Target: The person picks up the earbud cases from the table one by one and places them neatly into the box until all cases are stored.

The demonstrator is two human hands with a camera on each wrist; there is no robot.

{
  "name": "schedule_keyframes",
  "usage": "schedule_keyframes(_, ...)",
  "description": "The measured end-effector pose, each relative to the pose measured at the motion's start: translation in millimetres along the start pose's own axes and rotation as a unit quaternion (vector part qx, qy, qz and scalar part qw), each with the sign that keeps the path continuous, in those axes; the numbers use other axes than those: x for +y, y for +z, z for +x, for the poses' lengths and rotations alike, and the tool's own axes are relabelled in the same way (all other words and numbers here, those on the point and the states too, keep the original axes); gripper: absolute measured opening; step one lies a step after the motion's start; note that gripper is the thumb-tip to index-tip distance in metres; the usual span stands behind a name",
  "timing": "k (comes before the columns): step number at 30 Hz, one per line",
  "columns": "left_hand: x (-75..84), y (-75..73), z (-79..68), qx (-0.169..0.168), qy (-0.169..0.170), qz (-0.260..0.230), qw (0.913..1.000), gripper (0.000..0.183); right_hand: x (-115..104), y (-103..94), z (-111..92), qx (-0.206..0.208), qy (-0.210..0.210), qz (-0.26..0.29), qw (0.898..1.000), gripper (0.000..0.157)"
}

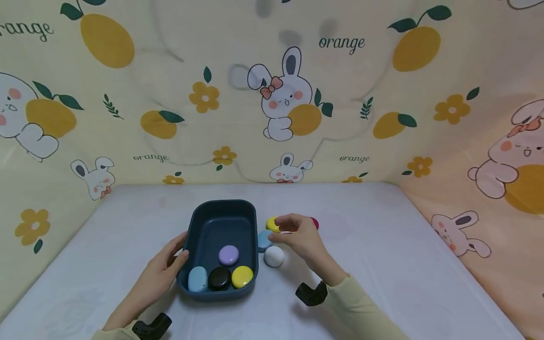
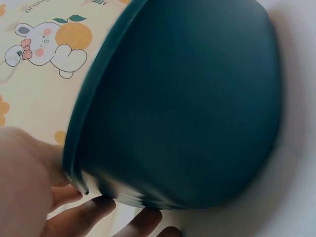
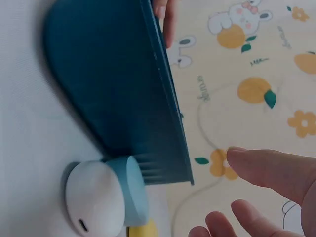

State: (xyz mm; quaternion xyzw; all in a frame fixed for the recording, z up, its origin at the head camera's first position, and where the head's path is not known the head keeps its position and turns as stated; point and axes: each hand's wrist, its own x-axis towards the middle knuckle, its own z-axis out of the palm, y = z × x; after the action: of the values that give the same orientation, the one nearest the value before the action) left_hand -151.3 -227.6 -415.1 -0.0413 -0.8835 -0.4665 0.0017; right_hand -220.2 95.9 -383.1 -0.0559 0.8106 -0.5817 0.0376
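My left hand [image 1: 163, 264] rests its thumb and fingers against the outer left wall of a dark blue tub [image 1: 223, 204]. Inside lie smooth rounded pieces: purple [image 1: 228, 255], light blue [image 1: 198, 279], black [image 1: 219, 278] and yellow [image 1: 242, 276]. Right of the tub, my right hand [image 1: 299, 236] hovers with thumb and fingers apart, nothing between them in the right wrist view. Below and beside it are a white piece [image 1: 274, 256] with a small dark slot [image 3: 83, 225], another light blue piece [image 1: 264, 241] and another yellow one [image 1: 272, 225]. A red piece [image 1: 315, 222] is mostly hidden behind that hand.
A white cloth [image 1: 425, 283] covers the table. Behind and on both sides hangs a cream sheet [image 1: 238, 28] printed with rabbits and oranges. Each wrist wears a black camera mount, the left one [image 1: 152, 327] and the right one [image 1: 311, 293].
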Motion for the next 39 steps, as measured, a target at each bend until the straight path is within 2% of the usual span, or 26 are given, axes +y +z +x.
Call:
schedule_keyframes(13, 0.0, -1.1, 0.2, 0.003, 0.002, 0.002, 1.0000, 0.059, 12, -6.0, -7, 0.013, 0.017, -0.024, 0.999, 0.040)
schedule_keyframes(24, 0.7, -0.4, -0.4, -0.001, -0.005, 0.010, 0.9999, 0.060, 23, -7.5, -9, -0.021, 0.022, -0.018, 0.999, 0.039)
schedule_keyframes(39, -0.3, -0.1, 0.9, 0.000, -0.009, 0.005, 0.9999, 0.059, 37, 5.1, -3, -0.058, 0.005, -0.059, 0.997, 0.039)
